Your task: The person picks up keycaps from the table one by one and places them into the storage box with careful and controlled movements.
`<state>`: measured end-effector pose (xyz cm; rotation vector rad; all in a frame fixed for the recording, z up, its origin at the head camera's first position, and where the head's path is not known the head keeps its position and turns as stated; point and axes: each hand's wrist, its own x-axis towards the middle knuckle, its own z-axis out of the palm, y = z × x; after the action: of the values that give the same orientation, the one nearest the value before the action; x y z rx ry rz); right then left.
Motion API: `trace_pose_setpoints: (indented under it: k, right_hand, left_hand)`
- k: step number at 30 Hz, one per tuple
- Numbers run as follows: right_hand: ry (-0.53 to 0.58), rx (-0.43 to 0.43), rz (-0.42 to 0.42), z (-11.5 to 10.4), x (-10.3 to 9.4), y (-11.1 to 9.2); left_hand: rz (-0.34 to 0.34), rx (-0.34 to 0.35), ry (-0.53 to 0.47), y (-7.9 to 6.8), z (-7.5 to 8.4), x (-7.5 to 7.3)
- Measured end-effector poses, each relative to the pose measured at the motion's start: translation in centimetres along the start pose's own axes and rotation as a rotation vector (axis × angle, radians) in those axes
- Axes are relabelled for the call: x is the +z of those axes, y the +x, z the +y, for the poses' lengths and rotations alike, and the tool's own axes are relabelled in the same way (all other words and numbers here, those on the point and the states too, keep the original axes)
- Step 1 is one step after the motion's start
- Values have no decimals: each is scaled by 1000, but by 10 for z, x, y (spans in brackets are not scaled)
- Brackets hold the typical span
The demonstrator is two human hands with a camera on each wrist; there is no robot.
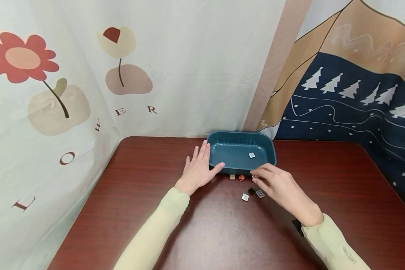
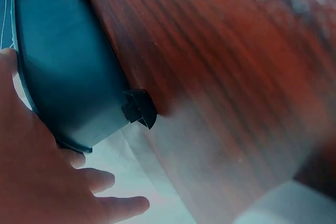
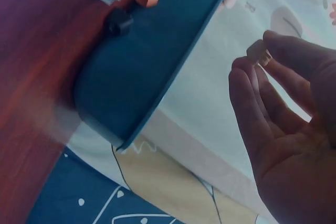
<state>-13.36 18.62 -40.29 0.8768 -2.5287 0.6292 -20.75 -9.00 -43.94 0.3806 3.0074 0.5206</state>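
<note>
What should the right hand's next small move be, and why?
Probably carry the pinched keycap over the near edge of the tray and let go: the right hand holds it close to that edge, a white keycap lies inside, and the left hand is at the tray's left end.

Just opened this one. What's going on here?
A person's right hand pinches a small beige keycap by the near side of a blue bin, while their left hand touches the bin's left end. One white keycap lies inside the bin. An orange keycap, a grey keycap and several others lie on the table in front of it.
</note>
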Motion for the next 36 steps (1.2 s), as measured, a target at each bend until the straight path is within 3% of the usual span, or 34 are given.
trace_pose_setpoints:
  k: [9, 17, 36]
  right_hand:
    - [17, 104, 16, 12, -1, 18]
    - [46, 162, 6, 23, 9, 39]
    - [31, 271, -171, 49, 41, 66]
  left_hand:
    - [3, -9, -5, 0, 1, 0]
    - [0, -23, 35, 1, 1, 1]
    - [-13, -24, 27, 1, 2, 1]
